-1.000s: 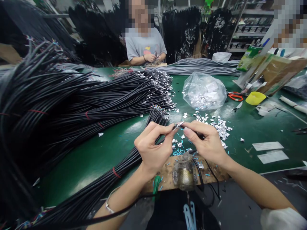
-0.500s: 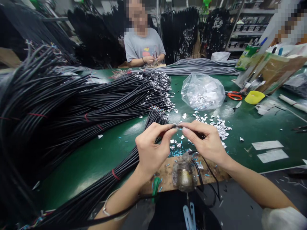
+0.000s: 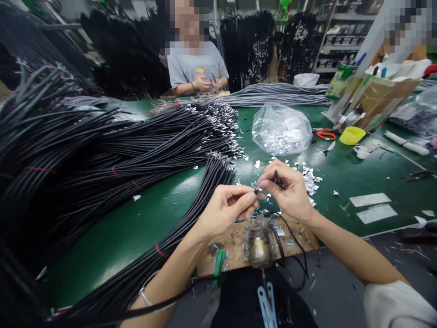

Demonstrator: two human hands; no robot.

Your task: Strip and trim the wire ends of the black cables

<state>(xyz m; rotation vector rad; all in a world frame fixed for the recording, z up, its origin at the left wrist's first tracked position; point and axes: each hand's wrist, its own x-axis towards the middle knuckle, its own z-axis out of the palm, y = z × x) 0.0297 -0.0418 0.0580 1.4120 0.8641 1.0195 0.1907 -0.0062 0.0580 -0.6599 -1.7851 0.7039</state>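
Observation:
My left hand [image 3: 228, 209] is closed, thumb and fingers pinching the end of a black cable [image 3: 256, 191]. A black cable length also runs under my left forearm at the bottom. My right hand [image 3: 288, 189] meets it from the right, its thumb and forefinger pinched at the thin wires of that end. A dark slim tool [image 3: 280, 179] lies in the curl of my right fingers; its kind I cannot make out. Below both hands sits a plastic-wrapped roundish device [image 3: 258, 247] on a wooden board [image 3: 218, 243] strewn with blue sleeve bits.
Bundled black cables [image 3: 136, 150] cover the left of the green table [image 3: 112, 241]. Ahead are a clear bag [image 3: 282, 130] of foil scraps, orange-handled scissors [image 3: 325, 133] and a yellow ring [image 3: 352, 135]. White labels [image 3: 373, 207] lie at right. A person [image 3: 198, 68] works across the table.
My left hand has turned over, its fingers now curled under the cable end. My right hand has lifted slightly and turned, the dark tool now sticking out between its fingers. The view has shifted slightly.

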